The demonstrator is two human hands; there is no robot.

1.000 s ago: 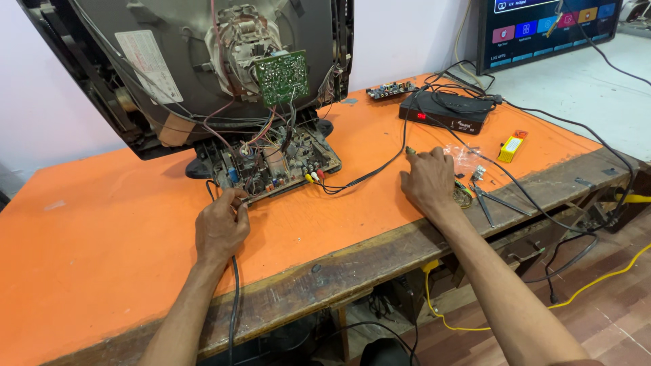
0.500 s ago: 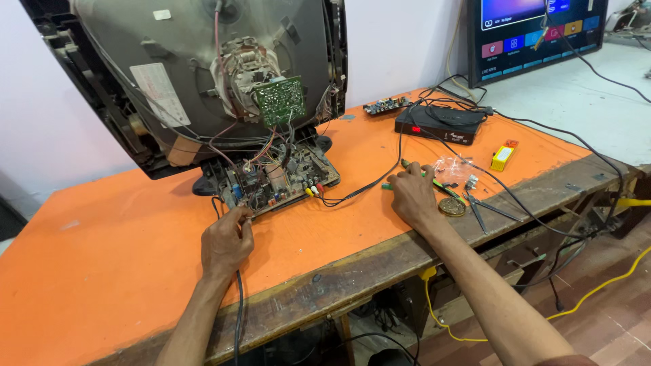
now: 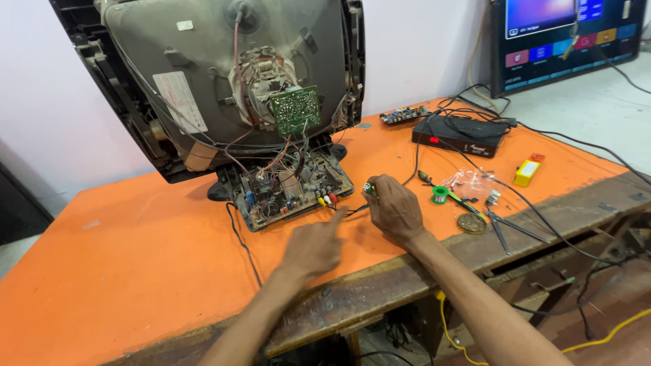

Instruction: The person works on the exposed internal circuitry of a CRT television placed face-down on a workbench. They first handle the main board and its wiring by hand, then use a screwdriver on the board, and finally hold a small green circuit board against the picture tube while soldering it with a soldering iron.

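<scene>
Your right hand (image 3: 395, 209) sits at centre frame, fingers curled around a small green-tipped tool (image 3: 370, 188), gripping it just right of the exposed circuit board (image 3: 291, 192). Your left hand (image 3: 313, 247), blurred, points a finger toward the coloured plugs (image 3: 326, 199) at the board's near edge; it grips nothing I can make out. The opened television (image 3: 224, 81) fills the upper left. Black cables (image 3: 413, 169) cross the orange table (image 3: 122, 271) between board and black set-top box (image 3: 460, 135). Right of your hand lie a solder spool (image 3: 440, 195), a round tin (image 3: 470, 224), pliers (image 3: 498, 220) and a yellow tester (image 3: 527, 171). Against half a second ago, your left hand has moved from the cable at lower left up toward the board, and your right has shifted left from the spool.
</scene>
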